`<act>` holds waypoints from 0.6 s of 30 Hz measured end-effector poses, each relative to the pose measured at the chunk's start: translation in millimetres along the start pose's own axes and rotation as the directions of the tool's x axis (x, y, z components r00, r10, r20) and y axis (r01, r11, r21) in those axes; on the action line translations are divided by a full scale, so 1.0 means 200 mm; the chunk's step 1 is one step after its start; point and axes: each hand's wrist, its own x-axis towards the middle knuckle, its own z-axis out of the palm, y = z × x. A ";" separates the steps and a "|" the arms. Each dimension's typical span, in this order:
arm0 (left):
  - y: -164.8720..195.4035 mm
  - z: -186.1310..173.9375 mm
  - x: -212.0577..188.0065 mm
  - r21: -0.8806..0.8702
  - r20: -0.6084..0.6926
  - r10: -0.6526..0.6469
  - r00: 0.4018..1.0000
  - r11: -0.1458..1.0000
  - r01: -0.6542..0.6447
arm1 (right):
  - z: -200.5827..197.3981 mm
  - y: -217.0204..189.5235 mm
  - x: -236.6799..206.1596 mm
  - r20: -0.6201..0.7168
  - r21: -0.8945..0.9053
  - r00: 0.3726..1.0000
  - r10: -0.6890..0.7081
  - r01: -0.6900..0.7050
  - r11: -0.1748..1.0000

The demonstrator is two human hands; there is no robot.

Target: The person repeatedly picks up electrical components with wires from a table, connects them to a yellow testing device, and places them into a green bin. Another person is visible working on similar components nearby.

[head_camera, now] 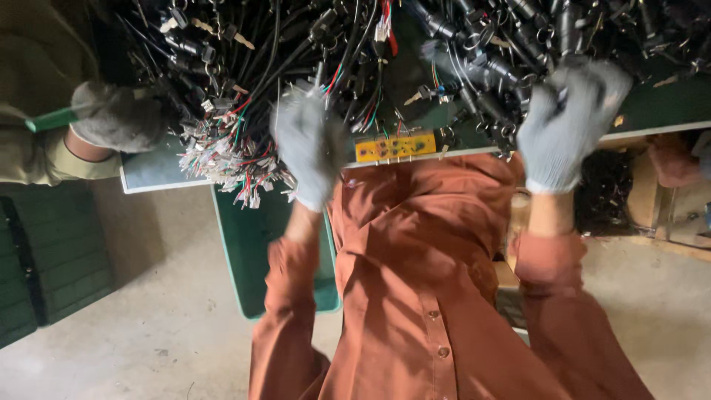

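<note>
My left hand [311, 148], in a grey knit glove, is blurred and curled over a black cable from the big heap of wire harnesses [348, 59]. Several loose white connectors on red and green wires [229, 159] lie just to its left. My right hand [569, 126], gloved the same way, is closed in a fist around a black cable end at the heap's right side. A small yellow board [395, 147] sits at the table's edge [159, 174] between my hands.
Another person's gloved hand [118, 115] at the left grips a green-handled tool [50, 120]. A green bin [252, 244] stands under the table, dark green crates [44, 259] sit at the left, and a cardboard box [646, 194] is at the right.
</note>
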 end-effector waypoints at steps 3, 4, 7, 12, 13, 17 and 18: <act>0.32 -0.07 -0.08 -0.419 0.219 0.013 0.976 0.904 0.082 | -0.03 -0.18 -0.13 0.155 0.045 0.981 -0.120 0.114 0.992; 0.41 -0.12 -0.11 -0.512 0.393 -0.145 0.908 0.786 0.347 | -0.02 -0.23 -0.17 0.390 -0.036 0.903 -0.180 0.210 0.977; 0.62 -0.23 -0.21 -0.674 0.490 -0.282 0.825 0.478 0.563 | 0.05 -0.32 -0.32 0.596 0.087 0.747 -0.294 0.304 0.949; 0.72 -0.23 -0.26 -0.846 0.495 -0.394 0.775 -0.014 0.533 | 0.13 -0.31 -0.41 0.461 0.116 0.808 -0.368 0.356 0.927; 0.72 -0.21 -0.25 -0.881 0.441 -0.373 0.816 -0.005 0.474 | 0.13 -0.30 -0.41 0.460 0.142 0.822 -0.336 0.306 0.942; 0.70 -0.25 -0.20 -0.761 0.592 -0.309 0.744 -0.520 0.389 | 0.12 -0.31 -0.33 0.275 0.362 0.844 -0.460 0.352 0.863; 0.68 -0.29 -0.18 -0.729 0.603 -0.265 0.753 -0.566 0.385 | 0.13 -0.31 -0.31 0.256 0.440 0.813 -0.522 0.383 0.812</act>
